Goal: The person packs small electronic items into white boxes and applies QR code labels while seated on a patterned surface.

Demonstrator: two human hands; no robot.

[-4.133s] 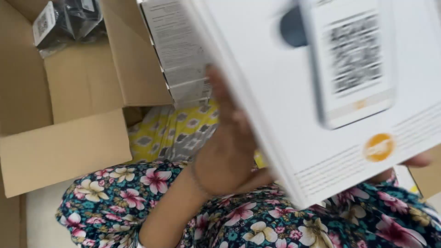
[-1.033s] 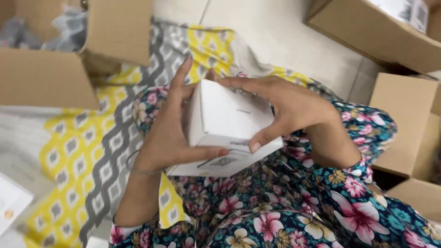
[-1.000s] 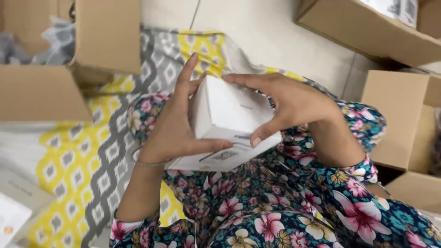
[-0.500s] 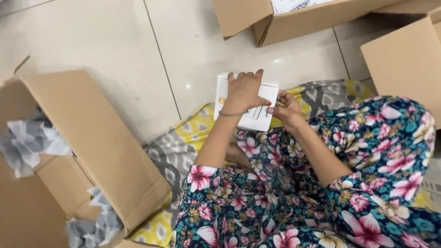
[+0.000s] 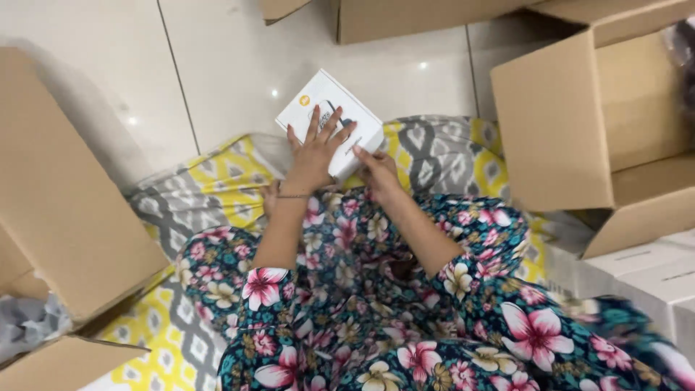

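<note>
A big carton (image 5: 65, 217) is lying open at left. The left hand (image 5: 313, 153) is pressing flat, fingers spread, on a white box (image 5: 327, 119), steadying it on the mat's (image 5: 210, 181) far edge; the right hand (image 5: 376, 170) is pinching its near corner. Another carton (image 5: 579, 123) is crowding the right.

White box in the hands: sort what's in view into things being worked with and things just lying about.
In hand:
- white box, flat under the left hand
- right hand gripping its near edge

Lying about:
- open cardboard carton at right
- cardboard carton at left, with grey wrapping beside it
- cardboard carton at top
- yellow and grey patterned mat
- white packages at lower right
</note>
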